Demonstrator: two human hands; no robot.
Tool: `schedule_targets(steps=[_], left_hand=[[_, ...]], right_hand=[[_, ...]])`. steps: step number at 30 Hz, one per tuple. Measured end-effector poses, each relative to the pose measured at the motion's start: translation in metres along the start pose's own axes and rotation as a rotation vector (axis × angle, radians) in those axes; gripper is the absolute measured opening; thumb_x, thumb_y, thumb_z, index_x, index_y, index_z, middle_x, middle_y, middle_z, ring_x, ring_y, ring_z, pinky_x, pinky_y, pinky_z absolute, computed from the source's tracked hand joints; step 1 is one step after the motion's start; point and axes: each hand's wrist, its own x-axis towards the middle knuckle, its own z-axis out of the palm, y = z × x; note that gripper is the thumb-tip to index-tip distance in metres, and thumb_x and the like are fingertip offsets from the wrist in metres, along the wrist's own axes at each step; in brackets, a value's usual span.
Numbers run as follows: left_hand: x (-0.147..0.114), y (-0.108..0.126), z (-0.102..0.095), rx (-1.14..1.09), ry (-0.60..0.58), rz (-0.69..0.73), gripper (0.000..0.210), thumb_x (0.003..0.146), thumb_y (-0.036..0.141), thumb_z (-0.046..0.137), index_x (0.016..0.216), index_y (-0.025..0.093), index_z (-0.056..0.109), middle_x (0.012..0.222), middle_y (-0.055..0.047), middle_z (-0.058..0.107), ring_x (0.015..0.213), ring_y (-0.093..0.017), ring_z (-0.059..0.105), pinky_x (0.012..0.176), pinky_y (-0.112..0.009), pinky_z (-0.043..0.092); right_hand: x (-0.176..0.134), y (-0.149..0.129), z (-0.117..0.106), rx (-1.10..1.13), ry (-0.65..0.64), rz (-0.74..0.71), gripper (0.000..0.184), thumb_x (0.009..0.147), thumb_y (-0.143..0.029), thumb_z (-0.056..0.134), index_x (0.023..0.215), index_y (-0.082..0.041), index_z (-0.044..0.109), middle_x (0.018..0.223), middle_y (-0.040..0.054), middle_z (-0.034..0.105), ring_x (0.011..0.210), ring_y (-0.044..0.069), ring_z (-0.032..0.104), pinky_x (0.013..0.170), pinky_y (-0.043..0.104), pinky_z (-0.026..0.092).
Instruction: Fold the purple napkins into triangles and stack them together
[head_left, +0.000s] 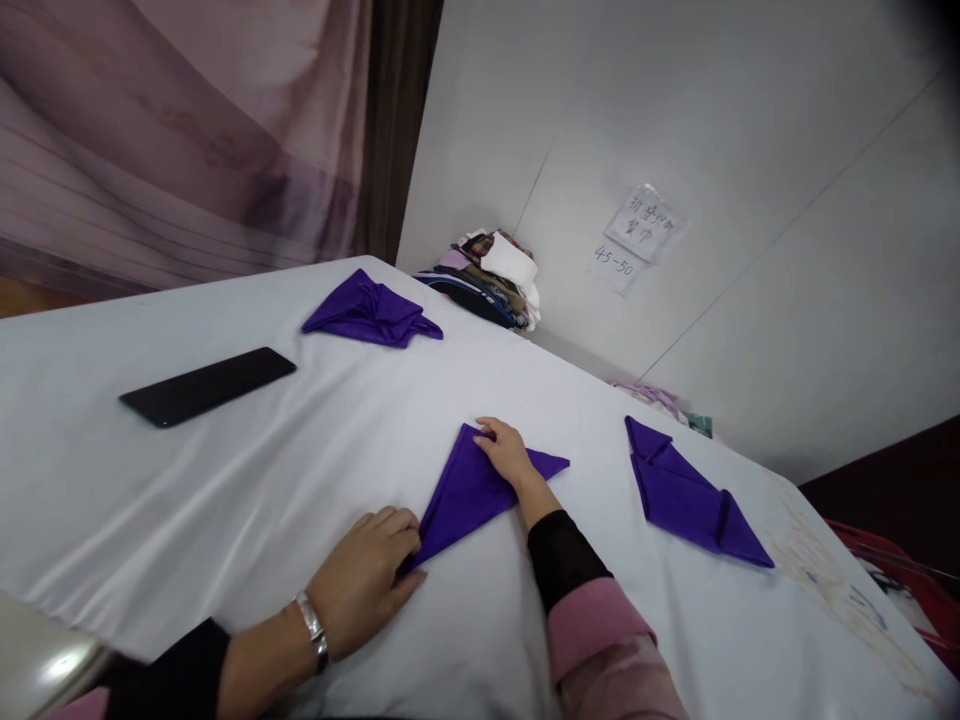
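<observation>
A purple cloth napkin (465, 492), folded to a pointed, roughly triangular shape, lies on the white-covered table before me. My left hand (369, 565), with a silver bracelet at the wrist, has its fingers curled round the napkin's lower left corner; the fingertips are partly hidden. At the top edge of the same napkin, the bent fingers and thumb of my right hand (504, 450) close on the cloth near its upper corner. One point of the napkin sticks out to the right beyond that hand.
Another folded purple napkin (690, 490) lies at the right, and a crumpled purple one (367, 310) at the back. A black phone-like slab (210, 386) rests on the left of the table (300, 500). Behind the far edge is a clothes pile (491, 275) by the wall.
</observation>
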Motion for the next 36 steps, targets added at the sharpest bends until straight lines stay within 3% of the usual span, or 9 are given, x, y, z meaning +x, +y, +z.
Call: schedule_targets(steps=[20,30,33,36], left_hand=[[-0.001,0.000,-0.002,0.021,0.000,0.012,0.012,0.078,0.016,0.048,0.066,0.020,0.048,0.083,-0.002,0.058,0.080,-0.019,0.052,0.074,-0.037,0.039],[-0.015,0.000,-0.005,0.034,0.025,0.020,0.015,0.079,0.013,0.044,0.067,0.020,0.049,0.079,-0.002,0.056,0.076,-0.018,0.052,0.074,-0.036,0.040],[-0.020,-0.002,-0.008,0.026,0.041,0.018,0.016,0.081,0.016,0.043,0.067,0.020,0.050,0.078,-0.001,0.057,0.075,-0.017,0.052,0.073,-0.034,0.040],[-0.020,-0.004,-0.009,0.018,0.063,0.009,0.014,0.082,0.029,0.050,0.071,0.021,0.050,0.080,-0.001,0.057,0.076,-0.018,0.053,0.072,-0.033,0.041]], right_hand=[[0.004,-0.005,0.003,-0.055,0.042,-0.075,0.028,0.076,-0.018,0.060,0.103,-0.021,0.064,0.086,0.0019,0.060,0.084,0.017,0.053,0.082,0.032,0.041],[0.005,0.000,0.003,-0.029,0.052,-0.056,0.028,0.075,-0.018,0.062,0.103,-0.023,0.064,0.088,0.0015,0.059,0.084,0.017,0.053,0.082,0.032,0.042],[0.005,-0.001,0.003,-0.037,0.046,-0.047,0.028,0.076,-0.019,0.062,0.103,-0.024,0.064,0.088,0.0013,0.059,0.085,0.017,0.052,0.082,0.033,0.042],[0.005,-0.002,0.003,-0.036,0.048,-0.048,0.027,0.076,-0.019,0.062,0.102,-0.025,0.064,0.088,0.0010,0.059,0.086,0.017,0.052,0.083,0.033,0.042]])
